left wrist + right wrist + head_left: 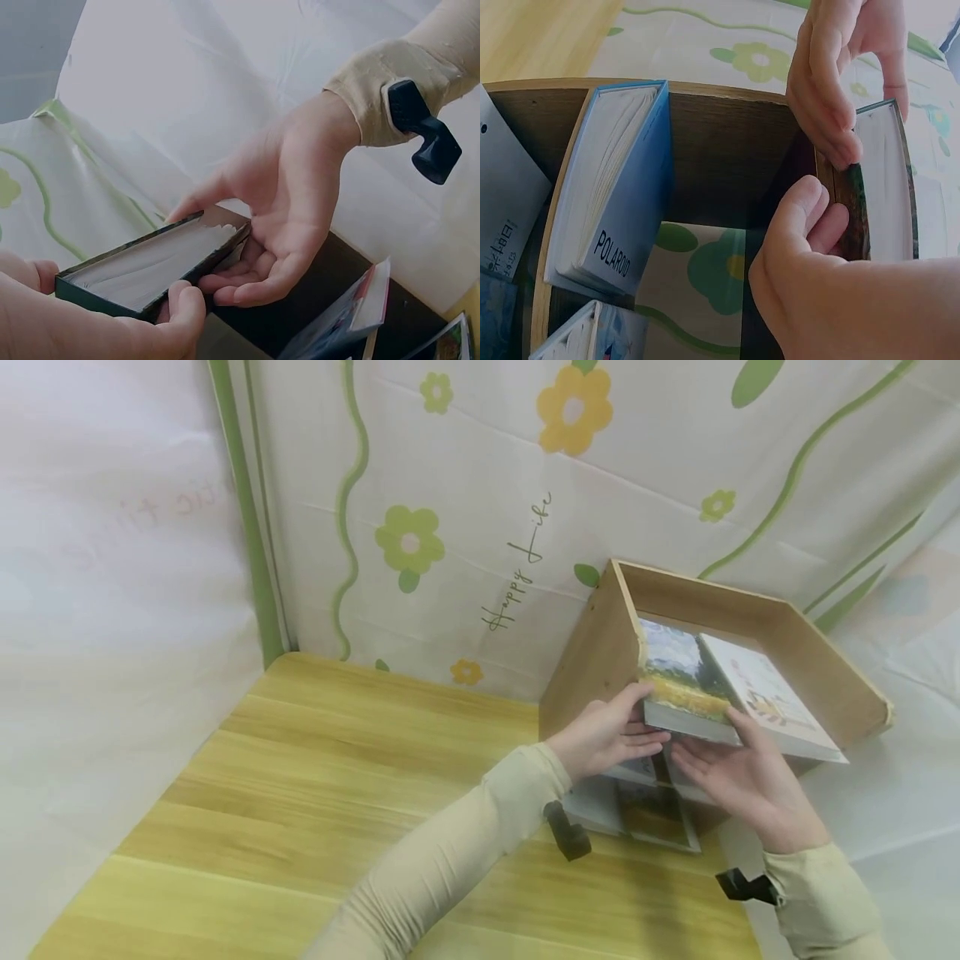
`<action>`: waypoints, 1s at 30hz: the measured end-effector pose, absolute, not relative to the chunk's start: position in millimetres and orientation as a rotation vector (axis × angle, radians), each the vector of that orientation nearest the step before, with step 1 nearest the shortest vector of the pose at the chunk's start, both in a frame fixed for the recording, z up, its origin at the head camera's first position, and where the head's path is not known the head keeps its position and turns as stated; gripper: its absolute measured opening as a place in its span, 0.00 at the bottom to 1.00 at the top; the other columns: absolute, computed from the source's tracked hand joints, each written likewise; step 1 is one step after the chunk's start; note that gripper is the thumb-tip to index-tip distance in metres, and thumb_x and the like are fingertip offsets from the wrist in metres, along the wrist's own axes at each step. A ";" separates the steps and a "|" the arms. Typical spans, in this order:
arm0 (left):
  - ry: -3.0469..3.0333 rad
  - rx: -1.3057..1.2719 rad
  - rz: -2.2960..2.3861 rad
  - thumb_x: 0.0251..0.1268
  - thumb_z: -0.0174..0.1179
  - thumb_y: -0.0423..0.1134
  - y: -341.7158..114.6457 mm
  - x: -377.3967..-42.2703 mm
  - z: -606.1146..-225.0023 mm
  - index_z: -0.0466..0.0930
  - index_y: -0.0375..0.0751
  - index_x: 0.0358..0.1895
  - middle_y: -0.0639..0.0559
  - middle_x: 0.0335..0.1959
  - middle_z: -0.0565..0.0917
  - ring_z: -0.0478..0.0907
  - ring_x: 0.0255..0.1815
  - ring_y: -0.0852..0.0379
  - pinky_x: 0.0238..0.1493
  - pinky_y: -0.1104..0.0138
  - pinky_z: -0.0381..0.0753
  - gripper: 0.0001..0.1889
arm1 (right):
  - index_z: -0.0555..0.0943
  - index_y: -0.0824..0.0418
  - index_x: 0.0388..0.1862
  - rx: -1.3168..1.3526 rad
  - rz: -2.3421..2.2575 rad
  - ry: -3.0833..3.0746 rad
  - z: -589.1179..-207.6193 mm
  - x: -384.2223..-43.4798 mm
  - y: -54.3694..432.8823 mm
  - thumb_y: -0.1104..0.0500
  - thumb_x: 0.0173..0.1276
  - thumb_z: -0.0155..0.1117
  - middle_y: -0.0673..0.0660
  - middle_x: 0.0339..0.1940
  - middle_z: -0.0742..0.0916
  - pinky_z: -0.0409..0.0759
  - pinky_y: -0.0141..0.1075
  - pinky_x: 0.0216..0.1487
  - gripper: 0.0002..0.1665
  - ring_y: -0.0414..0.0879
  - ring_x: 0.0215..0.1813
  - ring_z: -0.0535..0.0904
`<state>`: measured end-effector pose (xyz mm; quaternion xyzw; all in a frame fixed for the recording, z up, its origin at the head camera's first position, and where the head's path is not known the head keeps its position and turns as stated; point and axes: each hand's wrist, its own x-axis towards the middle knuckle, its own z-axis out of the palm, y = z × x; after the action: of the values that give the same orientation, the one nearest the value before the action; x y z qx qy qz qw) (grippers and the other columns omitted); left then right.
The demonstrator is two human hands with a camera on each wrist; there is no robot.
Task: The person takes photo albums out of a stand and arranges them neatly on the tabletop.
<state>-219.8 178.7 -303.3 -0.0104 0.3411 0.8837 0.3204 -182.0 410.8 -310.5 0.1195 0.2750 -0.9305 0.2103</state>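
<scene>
A thick book [678, 672] with a painted landscape cover lies on the top level of a small wooden shelf [592, 647], its near edge towards me. My left hand [603, 735] grips its left corner, thumb on the cover and fingers below. At the right corner my right hand [750, 781] holds it the same way, its thumb on the cover. The left wrist view shows the book's page edges [150, 270] between both hands. In the right wrist view the book [889, 180] stands at the shelf's side, partly hidden by the hands.
Beside the landscape book lies a white book [765, 689] with a pale picture. Below, a blue-and-white book marked POLAROID [615, 187] stands in a compartment, with more books around it. The shelf stands on a wood-grain table [315, 777] against a flowered curtain [465, 468].
</scene>
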 end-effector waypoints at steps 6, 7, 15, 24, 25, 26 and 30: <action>0.914 -0.028 2.317 0.67 0.64 0.44 182.4 -219.5 -304.8 0.73 0.33 0.50 0.34 0.43 0.80 0.79 0.50 0.35 0.58 0.48 0.76 0.19 | 0.51 0.50 0.66 0.273 -2.602 0.697 -314.5 -182.9 410.9 0.52 0.79 0.49 0.70 0.63 0.67 0.50 0.43 0.75 0.25 0.61 0.68 0.63; 0.916 -0.025 2.320 0.67 0.64 0.44 182.7 -219.3 -304.4 0.73 0.34 0.50 0.34 0.43 0.80 0.79 0.50 0.35 0.58 0.47 0.76 0.18 | 0.54 0.52 0.65 0.262 -2.609 0.685 -314.7 -183.2 411.6 0.53 0.80 0.48 0.69 0.63 0.67 0.50 0.43 0.75 0.22 0.60 0.69 0.63; 0.956 -0.012 2.349 0.67 0.64 0.44 181.9 -217.2 -303.1 0.75 0.32 0.47 0.35 0.41 0.82 0.81 0.47 0.36 0.58 0.47 0.76 0.17 | 0.54 0.53 0.65 0.332 -2.614 0.779 -311.1 -186.2 411.8 0.55 0.79 0.49 0.64 0.63 0.66 0.53 0.42 0.75 0.22 0.56 0.67 0.64; 0.986 0.017 2.369 0.67 0.64 0.45 177.8 -211.2 -308.0 0.75 0.32 0.49 0.35 0.41 0.81 0.81 0.46 0.38 0.56 0.50 0.78 0.19 | 0.41 0.44 0.69 0.348 -2.609 0.831 -311.2 -182.5 407.9 0.54 0.79 0.49 0.62 0.64 0.61 0.52 0.42 0.75 0.32 0.55 0.65 0.62; 0.989 0.023 2.367 0.67 0.64 0.46 177.5 -210.3 -308.4 0.75 0.32 0.49 0.36 0.41 0.81 0.82 0.46 0.38 0.56 0.50 0.78 0.19 | 0.40 0.44 0.69 0.342 -2.608 0.842 -311.5 -181.7 408.0 0.54 0.79 0.48 0.63 0.64 0.61 0.52 0.43 0.75 0.32 0.56 0.65 0.63; 0.990 0.029 2.365 0.67 0.64 0.46 177.2 -209.3 -308.8 0.75 0.33 0.49 0.36 0.41 0.82 0.82 0.46 0.38 0.55 0.50 0.79 0.19 | 0.40 0.43 0.69 0.336 -2.610 0.853 -311.9 -180.8 408.1 0.54 0.80 0.48 0.62 0.64 0.60 0.52 0.43 0.75 0.32 0.56 0.65 0.63; 0.995 0.046 2.364 0.67 0.64 0.46 176.4 -204.7 -309.4 0.75 0.32 0.49 0.36 0.41 0.81 0.82 0.46 0.39 0.55 0.50 0.79 0.20 | 0.41 0.40 0.69 0.288 -2.615 0.864 -313.3 -176.2 409.5 0.56 0.80 0.46 0.62 0.64 0.60 0.52 0.43 0.75 0.31 0.56 0.65 0.63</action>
<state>-204.7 176.4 -309.4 0.0173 0.3718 0.8835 0.2843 -176.2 409.5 -313.3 0.1023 0.3068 -0.9280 0.1850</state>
